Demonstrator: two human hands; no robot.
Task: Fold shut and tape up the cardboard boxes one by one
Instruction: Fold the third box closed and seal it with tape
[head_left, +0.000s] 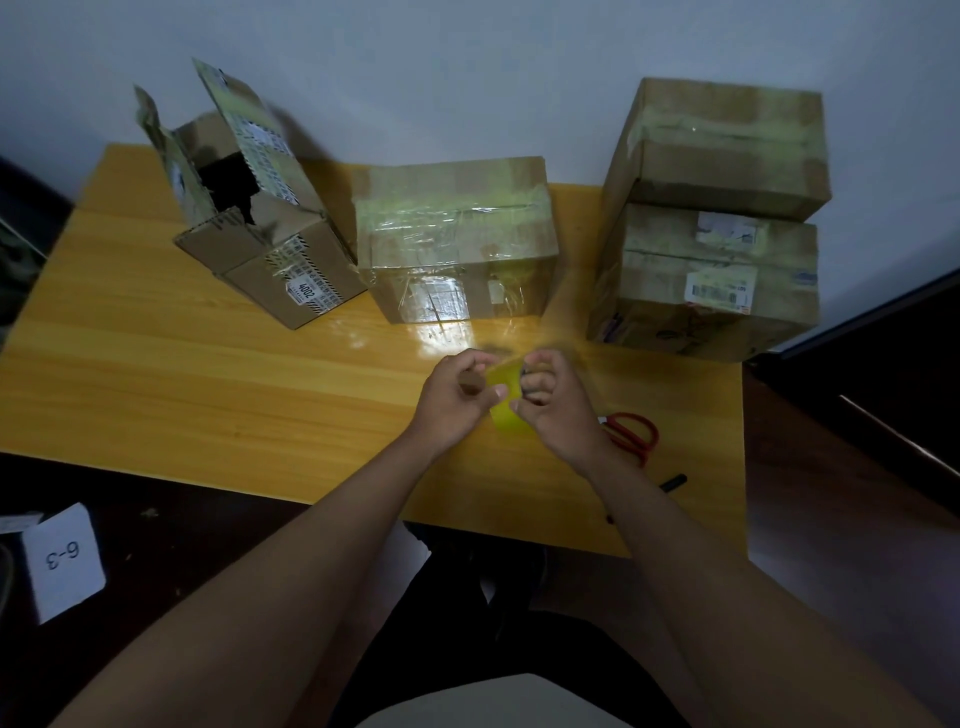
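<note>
A yellow tape roll (508, 399) is held between both hands above the table's near middle. My right hand (553, 402) grips the roll with fingers curled through it. My left hand (457, 397) pinches its left side near the tape's edge. At the back left an open cardboard box (270, 249) stands with its flaps raised. A taped box (457, 239) sits in the middle, just beyond the hands. Two closed boxes are stacked at the right, the upper box (727, 145) on the lower box (711, 280).
Red-handled scissors (635, 434) lie on the yellow wooden table (156, 374) right of my right hand, with a small black object (674, 481) near the front edge. A paper label marked 6-3 (65, 561) lies on the dark floor at lower left.
</note>
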